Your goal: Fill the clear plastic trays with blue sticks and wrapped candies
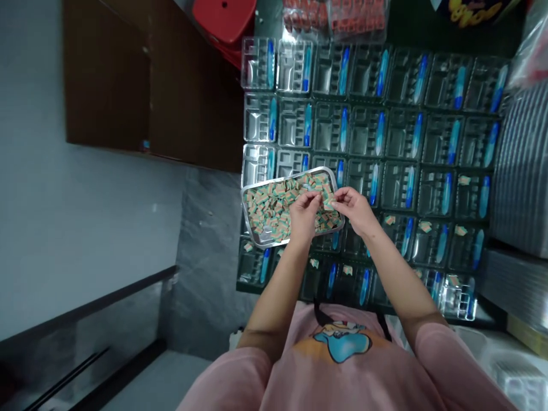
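Note:
A metal tray (260, 240) full of small green and tan pieces (274, 208) rests on top of rows of clear plastic trays (329, 128), which hold blue pens (379, 134). My left hand (305, 214) is over the right half of the metal tray, thumb and fingers pinched together; what lies between them is too small to name. Close beside it, my right hand (353, 208) pinches at a small piece (329, 203) near the tray's right edge. Several of the clear trays nearer to me hold small pieces (425, 226) of the same kind.
Bags of red parts (334, 17) lie at the far edge, with a red stool (225, 20) to their left. A brown cardboard box (154, 85) stands at the upper left. Tall stacks of clear trays (520, 171) line the right side.

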`<move>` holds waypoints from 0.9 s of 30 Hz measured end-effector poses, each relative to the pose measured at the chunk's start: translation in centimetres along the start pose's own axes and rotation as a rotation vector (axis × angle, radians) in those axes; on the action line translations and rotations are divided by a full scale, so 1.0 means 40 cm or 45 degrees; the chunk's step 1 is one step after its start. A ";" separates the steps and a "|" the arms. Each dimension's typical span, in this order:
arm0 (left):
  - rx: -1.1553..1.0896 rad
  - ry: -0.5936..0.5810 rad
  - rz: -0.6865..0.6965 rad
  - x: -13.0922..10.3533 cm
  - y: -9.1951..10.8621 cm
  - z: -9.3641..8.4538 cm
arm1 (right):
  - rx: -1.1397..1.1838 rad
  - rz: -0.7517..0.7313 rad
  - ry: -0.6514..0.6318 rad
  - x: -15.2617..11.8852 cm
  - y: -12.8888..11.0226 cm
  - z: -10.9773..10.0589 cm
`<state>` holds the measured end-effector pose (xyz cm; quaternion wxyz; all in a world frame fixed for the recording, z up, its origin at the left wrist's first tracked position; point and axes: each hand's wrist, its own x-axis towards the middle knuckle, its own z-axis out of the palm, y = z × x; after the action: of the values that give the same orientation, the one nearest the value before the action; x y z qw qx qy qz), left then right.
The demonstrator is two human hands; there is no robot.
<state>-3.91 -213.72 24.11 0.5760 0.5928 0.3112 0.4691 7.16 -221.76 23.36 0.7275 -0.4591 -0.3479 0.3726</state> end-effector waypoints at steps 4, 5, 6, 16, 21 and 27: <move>-0.143 -0.038 -0.168 -0.020 -0.009 -0.006 | -0.062 -0.046 0.097 0.005 0.015 0.020; -0.178 -0.050 -0.200 -0.026 -0.010 -0.006 | -0.088 -0.051 0.114 0.006 0.020 0.020; -0.204 -0.065 -0.222 -0.031 -0.012 -0.008 | -0.109 -0.052 0.123 0.007 0.024 0.017; -0.078 -0.146 -0.095 -0.046 -0.034 0.015 | -0.137 -0.033 0.126 -0.014 0.032 -0.018; -0.003 -0.269 -0.083 -0.067 -0.030 0.058 | -0.287 -0.144 0.284 -0.024 0.004 -0.155; 0.059 -0.277 -0.039 -0.075 -0.033 0.058 | -0.647 -0.359 0.978 0.009 -0.085 -0.507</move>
<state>-2.66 -217.15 22.46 0.5998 0.6483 0.2667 0.3858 25.30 -230.74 19.74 0.7117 -0.6750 -0.1929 -0.0230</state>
